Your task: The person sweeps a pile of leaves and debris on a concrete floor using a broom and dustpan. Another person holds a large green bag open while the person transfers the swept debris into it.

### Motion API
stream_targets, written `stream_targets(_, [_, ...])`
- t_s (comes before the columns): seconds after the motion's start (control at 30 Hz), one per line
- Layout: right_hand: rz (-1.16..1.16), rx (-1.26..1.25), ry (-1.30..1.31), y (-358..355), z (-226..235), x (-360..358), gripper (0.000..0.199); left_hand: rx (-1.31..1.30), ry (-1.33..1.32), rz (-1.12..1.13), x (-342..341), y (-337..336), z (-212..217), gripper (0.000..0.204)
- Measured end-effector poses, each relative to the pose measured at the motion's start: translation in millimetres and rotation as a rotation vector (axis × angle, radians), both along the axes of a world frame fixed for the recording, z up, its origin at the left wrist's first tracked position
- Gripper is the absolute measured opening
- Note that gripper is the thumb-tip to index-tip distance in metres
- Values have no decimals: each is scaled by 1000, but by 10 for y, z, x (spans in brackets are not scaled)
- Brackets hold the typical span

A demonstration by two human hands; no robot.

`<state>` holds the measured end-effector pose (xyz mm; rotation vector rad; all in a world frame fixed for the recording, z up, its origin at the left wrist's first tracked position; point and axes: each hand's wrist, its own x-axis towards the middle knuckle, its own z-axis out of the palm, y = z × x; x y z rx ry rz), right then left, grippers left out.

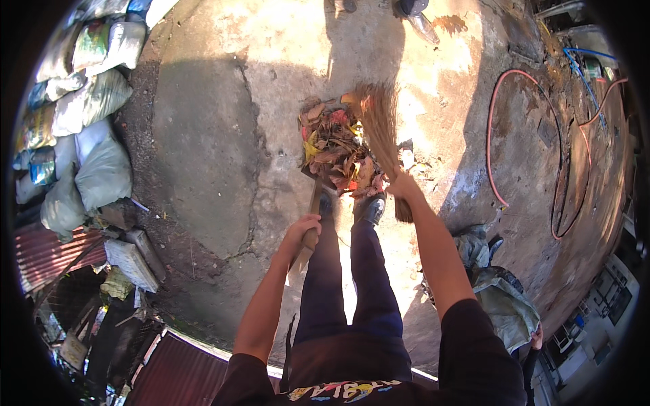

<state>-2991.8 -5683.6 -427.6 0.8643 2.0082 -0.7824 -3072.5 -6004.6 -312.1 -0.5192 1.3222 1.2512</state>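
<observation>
My left hand [306, 231] is closed around a flat wooden handle [315, 199]. The far end of this handle meets a dark edge, like that of a dustpan, at the near left of a heap of dry leaves [335, 145]; the leaves hide the rest. Brown leaves make up most of the heap, with some yellow and red bits among them. In my right hand [403, 186] is a stick broom [379, 118], gripped low on its bundle. Its bristles fan out away from me over the heap's right side. Both my shoes [372, 210] stand just nearer than the leaves.
Filled sacks [101, 169] are stacked at the left. A red hose [489, 135] curves over the concrete at the right. Someone's shoe [423, 27] shows at the far edge. At lower right, another person's hand [537, 336] touches a greenish sack [508, 304].
</observation>
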Motion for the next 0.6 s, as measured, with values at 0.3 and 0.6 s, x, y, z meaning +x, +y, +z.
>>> stream_targets(0.3, [25, -278, -170, -809, 916, 928, 92, 69, 368, -41, 279, -271, -672, 20])
stream_targets(0.6, [75, -211, -276, -1197, 1132, 934, 84, 287, 1026, -306, 246, 216, -269, 21])
